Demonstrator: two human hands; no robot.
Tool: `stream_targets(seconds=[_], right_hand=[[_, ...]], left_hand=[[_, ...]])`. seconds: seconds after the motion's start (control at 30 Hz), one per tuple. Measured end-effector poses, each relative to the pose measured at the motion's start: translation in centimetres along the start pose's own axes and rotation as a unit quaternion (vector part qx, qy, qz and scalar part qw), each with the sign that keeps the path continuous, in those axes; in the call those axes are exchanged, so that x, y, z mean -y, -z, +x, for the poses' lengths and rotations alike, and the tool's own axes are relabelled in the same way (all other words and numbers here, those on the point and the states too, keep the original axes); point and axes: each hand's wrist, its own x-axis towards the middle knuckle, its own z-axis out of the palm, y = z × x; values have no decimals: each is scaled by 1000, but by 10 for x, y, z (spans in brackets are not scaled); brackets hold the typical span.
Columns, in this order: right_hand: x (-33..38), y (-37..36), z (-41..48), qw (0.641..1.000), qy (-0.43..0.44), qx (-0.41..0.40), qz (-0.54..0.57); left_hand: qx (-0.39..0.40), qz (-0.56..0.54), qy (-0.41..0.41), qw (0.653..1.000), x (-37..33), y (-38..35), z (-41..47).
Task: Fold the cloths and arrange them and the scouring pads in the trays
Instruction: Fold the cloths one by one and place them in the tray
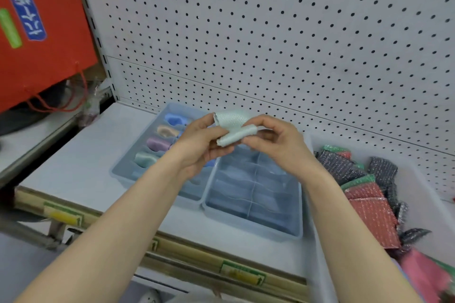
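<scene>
Item, pale cloth [234, 128]: pinched half-folded between my left hand [202, 145] and right hand [273, 140] above the divided trays [283, 231] (left one part-filled); I'd square the edges, press the crease, then lower it.

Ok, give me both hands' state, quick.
Left hand: closed on the cloth.
Right hand: closed on the same cloth, pinching its other end.
</scene>
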Motion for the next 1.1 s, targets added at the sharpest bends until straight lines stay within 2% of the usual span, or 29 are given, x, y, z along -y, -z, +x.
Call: stream_targets(seconds=[0.27, 0.43, 0.6, 0.67, 0.73, 0.8, 0.83, 0.87, 0.9, 0.97, 1.03, 1.1], right_hand=[[-7, -38, 14, 986, -90, -80, 112], [-17, -66, 26, 971, -123, -133, 154], [-31, -107, 26, 937, -220, -81, 260], [-36, -118, 30, 925, -212, -111, 295], [-40, -121, 36, 927, -199, -143, 285], [-47, -120, 39, 968, -158, -147, 128], [-54, -120, 39, 983, -128, -129, 1], [-61, -123, 38, 982, -100, -95, -132], [-67, -126, 36, 963, -73, -61, -252], [-76, -133, 35, 900, -2, -22, -435], [-78, -139, 37, 837, 27, -2, -547], [-74, -142, 41, 793, 10, 16, -609]], left_hand=[[12, 10, 6, 1000, 11, 33, 0], [-29, 88, -40, 995, 27, 57, 3], [-28, 50, -35, 998, 33, 84, 5], [-26, 95, -53, 994, 35, 100, 4], [-67, 236, -97, 965, 33, 124, 2], [-95, 414, -150, 893, 31, 151, -1], [-85, 495, -174, 847, 32, 164, -3], [-60, 557, -192, 806, 34, 174, -3], [-27, 596, -205, 776, 37, 181, -4], [30, 630, -209, 748, 44, 186, -3], [44, 640, -197, 741, 47, 186, -1], [39, 638, -187, 746, 47, 187, 2]])
